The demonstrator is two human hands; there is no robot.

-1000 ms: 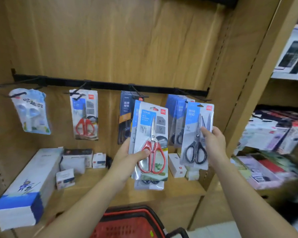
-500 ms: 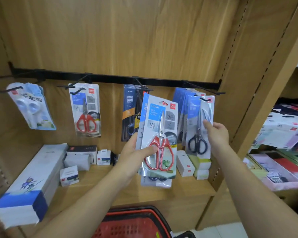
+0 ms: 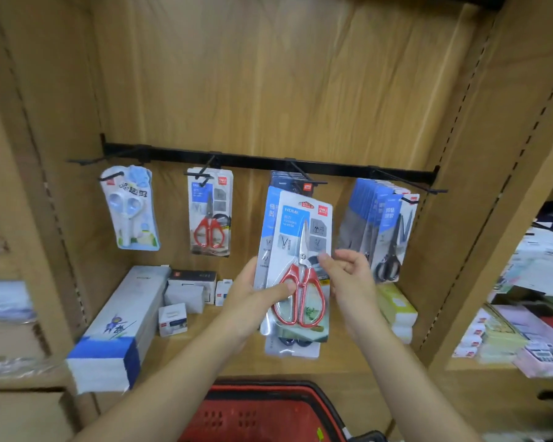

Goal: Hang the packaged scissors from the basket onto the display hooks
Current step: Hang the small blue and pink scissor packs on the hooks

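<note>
My left hand (image 3: 253, 298) grips a stack of packaged scissors (image 3: 300, 237), thumb across the red handles of the front pack. My right hand (image 3: 353, 279) is at that pack's right edge, its thumb touching the front and its fingers loosely spread. Along the black display rail (image 3: 268, 161), the right hook (image 3: 409, 186) carries several blue packs with a black-handled scissors pack (image 3: 393, 237) in front. The red basket (image 3: 268, 413) sits low in view; what it holds is hidden.
More packs hang on the rail: a white-and-blue one (image 3: 128, 208), a red-handled one (image 3: 209, 218) and dark ones (image 3: 288, 180) behind the held stack. Small boxes (image 3: 186, 291) and a long white box (image 3: 118, 327) lie on the wooden shelf. Stocked shelves (image 3: 524, 330) stand to the right.
My right hand let go of the black-handled pack, which now hangs on the right hook, and moved left to the stack in my left hand. The view shifted upward.
</note>
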